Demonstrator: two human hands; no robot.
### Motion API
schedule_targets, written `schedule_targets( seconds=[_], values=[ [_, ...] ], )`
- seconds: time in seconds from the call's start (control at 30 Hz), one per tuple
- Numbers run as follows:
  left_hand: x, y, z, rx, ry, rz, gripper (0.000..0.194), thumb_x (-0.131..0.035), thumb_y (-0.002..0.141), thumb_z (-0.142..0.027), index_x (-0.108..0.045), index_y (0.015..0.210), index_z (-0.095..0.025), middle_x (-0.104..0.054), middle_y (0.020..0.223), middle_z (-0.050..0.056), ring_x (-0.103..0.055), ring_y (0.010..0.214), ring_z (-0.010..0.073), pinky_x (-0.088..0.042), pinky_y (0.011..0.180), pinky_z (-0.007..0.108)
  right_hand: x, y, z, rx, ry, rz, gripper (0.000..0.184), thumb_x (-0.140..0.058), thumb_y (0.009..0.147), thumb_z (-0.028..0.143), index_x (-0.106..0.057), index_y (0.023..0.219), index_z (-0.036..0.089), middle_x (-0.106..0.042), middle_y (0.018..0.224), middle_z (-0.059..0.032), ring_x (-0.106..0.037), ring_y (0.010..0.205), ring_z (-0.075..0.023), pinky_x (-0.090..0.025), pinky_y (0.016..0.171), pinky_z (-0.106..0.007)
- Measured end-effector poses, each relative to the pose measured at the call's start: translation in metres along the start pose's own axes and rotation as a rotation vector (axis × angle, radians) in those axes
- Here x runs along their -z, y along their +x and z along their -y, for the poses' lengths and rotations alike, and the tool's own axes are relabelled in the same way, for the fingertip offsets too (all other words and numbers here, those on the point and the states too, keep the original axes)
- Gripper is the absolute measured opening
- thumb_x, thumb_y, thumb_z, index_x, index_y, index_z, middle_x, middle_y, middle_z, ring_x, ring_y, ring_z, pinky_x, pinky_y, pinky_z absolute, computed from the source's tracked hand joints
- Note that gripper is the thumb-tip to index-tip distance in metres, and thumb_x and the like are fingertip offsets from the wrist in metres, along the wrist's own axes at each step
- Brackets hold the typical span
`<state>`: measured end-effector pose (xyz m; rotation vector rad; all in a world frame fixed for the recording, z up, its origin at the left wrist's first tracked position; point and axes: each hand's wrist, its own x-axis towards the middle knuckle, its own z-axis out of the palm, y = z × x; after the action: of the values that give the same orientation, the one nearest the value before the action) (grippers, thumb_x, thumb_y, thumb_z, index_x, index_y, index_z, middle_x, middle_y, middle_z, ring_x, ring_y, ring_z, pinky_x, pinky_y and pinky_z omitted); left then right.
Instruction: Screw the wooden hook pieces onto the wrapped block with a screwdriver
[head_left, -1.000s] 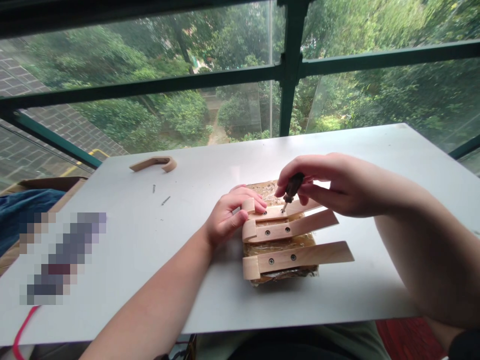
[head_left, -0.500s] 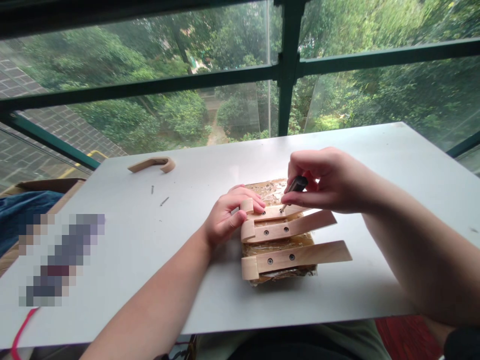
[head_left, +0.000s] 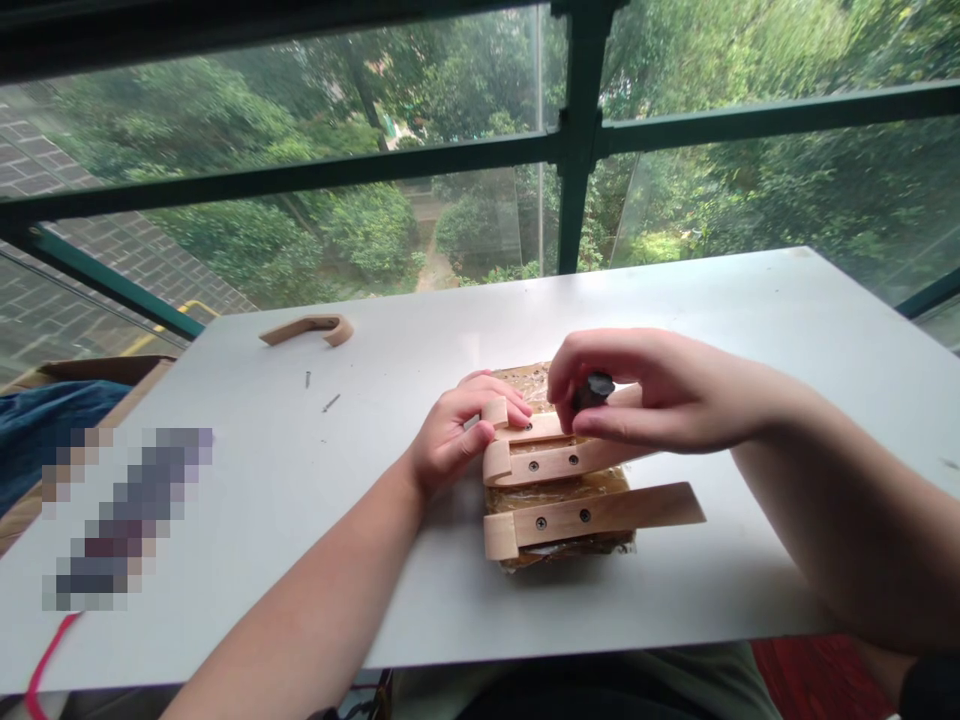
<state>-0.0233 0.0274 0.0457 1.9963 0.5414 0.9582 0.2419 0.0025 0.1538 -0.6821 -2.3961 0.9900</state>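
Observation:
My left hand (head_left: pixel 456 425) is closed around the curved end of the farthest wooden hook (head_left: pixel 551 425), pressing it against a block wrapped in brown tape (head_left: pixel 562 490). My right hand (head_left: pixel 660 390) grips a screwdriver by its dark handle (head_left: pixel 595 390) above that same hook. Its tip and the hook's second hole are hidden behind my fingers. One screw head shows beside my left fingertips. Nearer to me, a middle wooden hook (head_left: pixel 553 462) and a front wooden hook (head_left: pixel 615 512) lie across the block, each with two screw heads in it.
A loose wooden hook (head_left: pixel 306 328) lies at the back left of the white table (head_left: pixel 300 520). Two loose screws, a short one (head_left: pixel 307 379) and another one (head_left: pixel 331 402), lie in front of it. A blurred-out object with a red cord (head_left: pixel 46 655) is at the left edge.
My right hand has come lower and turned over the hook, and the screwdriver's handle now tips more toward me. My left hand stays in place.

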Motion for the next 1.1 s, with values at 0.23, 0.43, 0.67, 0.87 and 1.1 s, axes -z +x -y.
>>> schedule_targets(
  seconds=[0.23, 0.43, 0.67, 0.87, 1.1],
  values=[
    [-0.001, 0.0, -0.001, -0.013, -0.012, -0.006, 0.059, -0.036, 0.096, -0.061, -0.076, 0.093, -0.018, -0.072, 0.102, 0.014, -0.062, 0.104, 0.0302, -0.036, 0.11, 0.051, 0.005, -0.005, 0.011, 0.011, 0.031, -0.015, 0.034, -0.055, 0.085, 0.003, -0.059, 0.115, 0.017, -0.068, 0.105, -0.0062, -0.064, 0.092, -0.0161, -0.052, 0.077, -0.028],
    [-0.004, -0.002, -0.003, 0.112, -0.046, -0.065, 0.054, -0.047, 0.089, -0.066, -0.068, 0.094, -0.017, -0.069, 0.103, 0.014, -0.06, 0.099, 0.0299, -0.045, 0.097, 0.046, -0.013, 0.004, 0.002, 0.042, 0.106, -0.149, 0.028, -0.056, 0.087, 0.008, -0.059, 0.114, 0.018, -0.069, 0.109, -0.007, -0.066, 0.099, -0.0193, -0.055, 0.084, -0.032],
    [-0.004, -0.001, -0.005, 0.088, -0.032, -0.052, 0.052, -0.047, 0.09, -0.064, -0.07, 0.085, -0.019, -0.07, 0.103, 0.013, -0.059, 0.102, 0.0297, -0.043, 0.1, 0.046, -0.016, 0.007, 0.0, -0.025, 0.04, -0.126, 0.023, -0.054, 0.09, 0.013, -0.057, 0.111, 0.019, -0.07, 0.104, -0.005, -0.066, 0.093, -0.0192, -0.054, 0.078, -0.032],
    [-0.004, 0.001, -0.005, 0.056, -0.013, -0.057, 0.051, -0.045, 0.091, -0.063, -0.071, 0.084, -0.019, -0.073, 0.099, 0.012, -0.061, 0.101, 0.0297, -0.034, 0.11, 0.047, -0.016, 0.008, 0.001, -0.091, -0.092, -0.168, 0.017, -0.055, 0.092, 0.021, -0.058, 0.109, 0.021, -0.07, 0.099, -0.0046, -0.065, 0.086, -0.02, -0.052, 0.074, -0.033],
    [-0.004, 0.002, -0.006, 0.034, 0.002, -0.056, 0.052, -0.043, 0.093, -0.062, -0.07, 0.084, -0.019, -0.073, 0.098, 0.012, -0.063, 0.098, 0.0283, -0.029, 0.114, 0.046, -0.019, 0.011, -0.003, -0.091, -0.11, -0.22, 0.017, -0.058, 0.09, 0.021, -0.058, 0.106, 0.021, -0.07, 0.095, -0.0032, -0.065, 0.081, -0.0191, -0.05, 0.069, -0.032]
  ],
)
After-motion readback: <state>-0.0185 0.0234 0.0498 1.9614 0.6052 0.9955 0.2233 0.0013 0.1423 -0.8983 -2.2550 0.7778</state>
